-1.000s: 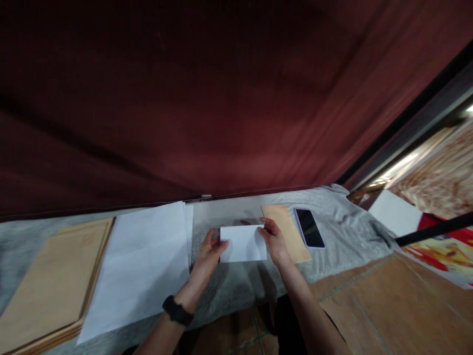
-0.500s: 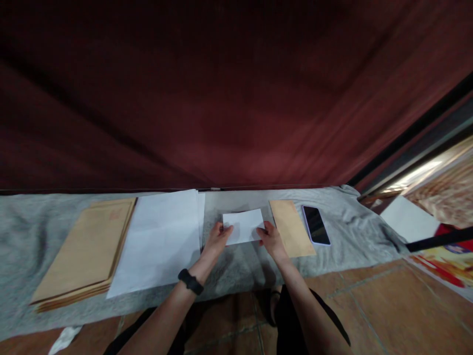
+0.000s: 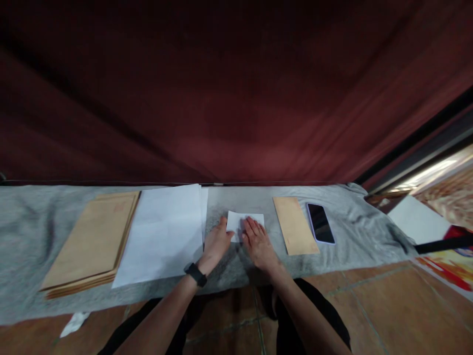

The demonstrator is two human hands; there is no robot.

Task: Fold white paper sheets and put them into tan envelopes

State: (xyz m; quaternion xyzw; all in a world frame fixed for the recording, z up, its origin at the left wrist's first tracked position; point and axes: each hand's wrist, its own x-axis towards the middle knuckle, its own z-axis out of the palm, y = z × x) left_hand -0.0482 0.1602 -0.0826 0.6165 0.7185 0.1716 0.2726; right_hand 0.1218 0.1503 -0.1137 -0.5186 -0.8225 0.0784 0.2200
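A small folded sheet of white paper (image 3: pixel 235 220) lies on the grey cloth in front of me. My left hand (image 3: pixel 217 242), with a dark watch on its wrist, grips the sheet's left edge. Its thumb rests on top of the paper while the other fingers are bent at the edge, partly hidden. Flat across the right half of the sheet lies my right hand (image 3: pixel 256 244), fingers stretched out and pressing down. To the left is a stack of larger white sheets (image 3: pixel 162 234). On the right lies a small brown envelope (image 3: pixel 295 226).
Several large brown envelopes (image 3: pixel 92 234) are stacked at the far left. A phone (image 3: pixel 320 223) lies right of the small envelope. The grey cloth (image 3: pixel 362 231) runs along a dark red curtain (image 3: pixel 236 123). Tiled floor (image 3: pixel 369 301) and a white scrap (image 3: pixel 75 323) are in front.
The folded sheet has come down onto the cloth. My right hand has let go of its right edge and moved left to lie flat on it. My left hand stays at the left edge.
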